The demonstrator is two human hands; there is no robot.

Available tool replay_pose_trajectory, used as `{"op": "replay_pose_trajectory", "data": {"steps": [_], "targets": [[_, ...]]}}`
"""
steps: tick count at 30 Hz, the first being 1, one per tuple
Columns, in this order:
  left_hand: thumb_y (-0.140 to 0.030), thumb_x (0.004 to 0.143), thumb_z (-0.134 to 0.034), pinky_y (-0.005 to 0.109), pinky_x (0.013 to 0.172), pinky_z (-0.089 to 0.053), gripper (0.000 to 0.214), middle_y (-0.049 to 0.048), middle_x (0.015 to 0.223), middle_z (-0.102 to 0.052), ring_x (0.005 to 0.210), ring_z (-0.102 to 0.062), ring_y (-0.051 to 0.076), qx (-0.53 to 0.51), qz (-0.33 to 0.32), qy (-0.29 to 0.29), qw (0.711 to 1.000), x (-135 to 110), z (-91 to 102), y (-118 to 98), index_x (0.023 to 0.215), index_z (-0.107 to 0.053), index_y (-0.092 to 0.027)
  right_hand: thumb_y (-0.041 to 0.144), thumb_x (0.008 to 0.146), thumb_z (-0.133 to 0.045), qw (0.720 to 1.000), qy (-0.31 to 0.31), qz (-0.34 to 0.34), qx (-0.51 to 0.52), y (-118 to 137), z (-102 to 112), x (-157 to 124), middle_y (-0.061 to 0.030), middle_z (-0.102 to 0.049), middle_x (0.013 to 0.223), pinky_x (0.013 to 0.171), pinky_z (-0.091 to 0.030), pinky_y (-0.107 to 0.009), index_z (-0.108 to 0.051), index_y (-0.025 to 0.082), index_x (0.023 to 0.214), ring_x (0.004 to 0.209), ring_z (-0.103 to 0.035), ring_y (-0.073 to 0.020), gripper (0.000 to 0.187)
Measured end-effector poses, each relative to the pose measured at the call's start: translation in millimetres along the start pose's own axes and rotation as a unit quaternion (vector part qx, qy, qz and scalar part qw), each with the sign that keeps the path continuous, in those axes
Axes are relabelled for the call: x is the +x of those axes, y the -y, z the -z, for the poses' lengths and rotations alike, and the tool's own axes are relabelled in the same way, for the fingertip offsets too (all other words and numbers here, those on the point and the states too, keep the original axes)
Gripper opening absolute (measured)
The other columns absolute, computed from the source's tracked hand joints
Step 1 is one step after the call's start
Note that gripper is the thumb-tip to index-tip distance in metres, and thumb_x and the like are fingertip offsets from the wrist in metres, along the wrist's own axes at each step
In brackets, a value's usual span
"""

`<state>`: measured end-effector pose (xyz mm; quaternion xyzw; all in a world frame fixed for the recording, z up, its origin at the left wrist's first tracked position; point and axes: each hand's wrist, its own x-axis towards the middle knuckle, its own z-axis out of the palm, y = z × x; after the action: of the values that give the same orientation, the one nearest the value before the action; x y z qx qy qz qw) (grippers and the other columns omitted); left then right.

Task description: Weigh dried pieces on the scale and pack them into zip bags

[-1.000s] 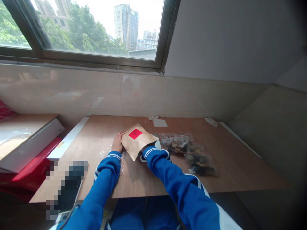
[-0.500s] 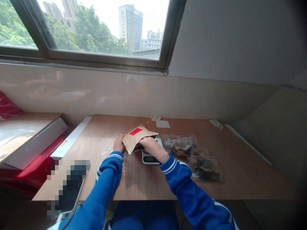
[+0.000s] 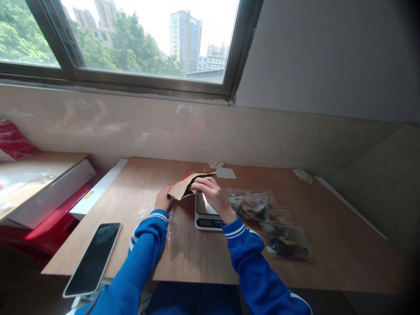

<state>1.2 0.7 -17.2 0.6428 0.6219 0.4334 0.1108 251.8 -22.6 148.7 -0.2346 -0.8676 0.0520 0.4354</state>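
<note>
A brown kraft paper bag [image 3: 180,189] with a red label lies tilted, its mouth towards the right. My left hand [image 3: 163,198] grips its left end. At the mouth, my right hand [image 3: 210,191] is closed in a pinch on a small tan piece [image 3: 194,190], whose kind I cannot make out. Beneath the right hand stands a white kitchen scale [image 3: 204,210] with a dark display at its front; the hand and forearm hide part of its plate. Clear plastic packaging [image 3: 146,211] lies flat beside my left wrist.
Several clear zip bags [image 3: 290,245] of dark and tan dried pieces lie right of the scale. A smartphone [image 3: 93,258] rests at the table's left front edge. Behind the bag are a white card [image 3: 226,173] and crumpled tissue [image 3: 302,176]. A red stool [image 3: 59,218] stands left.
My right hand has come up out of the paper bag's mouth, fingers pinched. The bag has tipped so its label barely shows, and more of the scale is visible.
</note>
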Motion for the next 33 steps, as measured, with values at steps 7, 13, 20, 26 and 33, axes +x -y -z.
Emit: {"op": "replay_pose_trajectory", "data": {"steps": [7, 13, 20, 26, 33], "targets": [[-0.025, 0.074, -0.061, 0.038, 0.1, -0.047, 0.041, 0.0102, 0.119, -0.068, 0.11, -0.063, 0.026, 0.01, 0.027, 0.017, 0.999, 1, 2.8, 0, 0.115, -0.066, -0.019, 0.015, 0.097, -0.046, 0.993, -0.089, -0.008, 0.074, -8, 1, 17, -0.0048, -0.069, 0.106, 0.091, -0.051, -0.036, -0.069, 0.025, 0.1, 0.102, -0.06, -0.0192, 0.025], [-0.026, 0.076, -0.06, 0.039, 0.098, -0.048, 0.04, 0.0114, 0.117, -0.069, 0.108, -0.064, 0.027, 0.014, 0.032, 0.015, 0.999, 1, 3.2, -2, 0.115, -0.067, -0.018, 0.032, 0.096, -0.047, 0.943, -0.27, -0.165, 0.101, -20, 5, 1, -0.0079, -0.066, 0.107, 0.097, -0.047, -0.041, -0.065, 0.023, 0.095, 0.107, -0.061, -0.0229, 0.021], [-0.025, 0.074, -0.062, 0.038, 0.096, -0.049, 0.04, 0.0102, 0.115, -0.07, 0.106, -0.064, 0.028, 0.012, 0.038, 0.012, 0.999, 2, 2.8, -3, 0.114, -0.068, -0.018, 0.031, 0.088, -0.053, 0.917, -0.124, -0.343, 0.162, -47, -29, -59, -0.0084, -0.069, 0.099, 0.088, -0.049, -0.038, -0.065, 0.019, 0.097, 0.094, -0.063, -0.0227, 0.019], [-0.022, 0.072, -0.063, 0.038, 0.096, -0.049, 0.041, 0.0093, 0.114, -0.07, 0.106, -0.064, 0.027, 0.005, 0.048, 0.009, 0.999, 2, 1.7, 0, 0.112, -0.068, -0.019, 0.03, 0.088, -0.053, 0.939, -0.05, -0.316, 0.127, -46, -38, -69, -0.0079, -0.07, 0.101, 0.087, -0.048, -0.036, -0.068, 0.019, 0.101, 0.095, -0.063, -0.0222, 0.023], [-0.025, 0.072, -0.064, 0.04, 0.095, -0.05, 0.038, 0.009, 0.112, -0.071, 0.103, -0.065, 0.029, 0.014, 0.051, 0.007, 0.999, 3, 2.0, -1, 0.11, -0.069, -0.018, 0.039, 0.088, -0.056, 0.928, -0.058, -0.349, 0.12, -58, -31, -76, -0.0097, -0.067, 0.104, 0.074, -0.05, -0.032, -0.07, 0.018, 0.107, 0.086, -0.062, -0.021, 0.032]]}}
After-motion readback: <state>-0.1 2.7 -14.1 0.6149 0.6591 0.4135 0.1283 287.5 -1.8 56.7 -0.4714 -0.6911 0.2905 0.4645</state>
